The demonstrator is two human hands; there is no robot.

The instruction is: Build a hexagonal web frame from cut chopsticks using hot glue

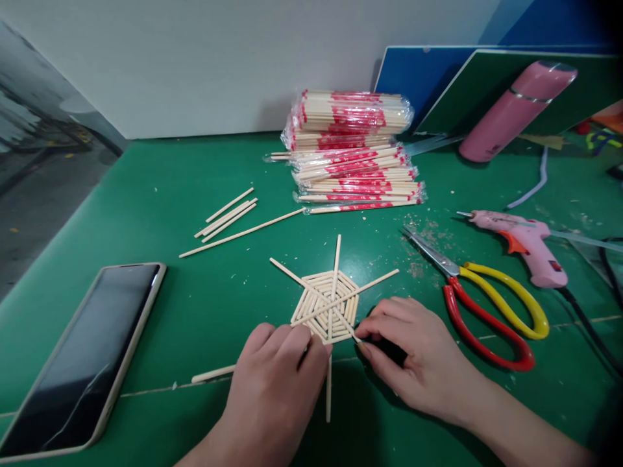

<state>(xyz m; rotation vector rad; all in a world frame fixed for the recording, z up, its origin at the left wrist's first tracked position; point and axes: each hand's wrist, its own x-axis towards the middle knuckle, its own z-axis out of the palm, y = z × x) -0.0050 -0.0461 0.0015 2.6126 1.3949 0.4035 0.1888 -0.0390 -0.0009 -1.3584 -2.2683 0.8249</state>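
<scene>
A web-shaped piece made of wooden chopsticks (311, 309) lies on the green table, its spokes sticking out beyond the nested rings of short sticks. My left hand (282, 383) is closed over its near-left edge, with the fingertips partly hidden from view. At the near-right side, my right hand (413, 357) pinches the end of one spoke between thumb and forefinger. A loose chopstick piece (213, 373) pokes out to the left of my left hand.
Wrapped chopsticks (357, 155) are piled at the back. Cut sticks (226, 217) lie left of them. A phone (82, 357) rests at left. Scissors (452, 266), a pink glue gun (523, 240) with its cord, and a pink flask (518, 110) are at right.
</scene>
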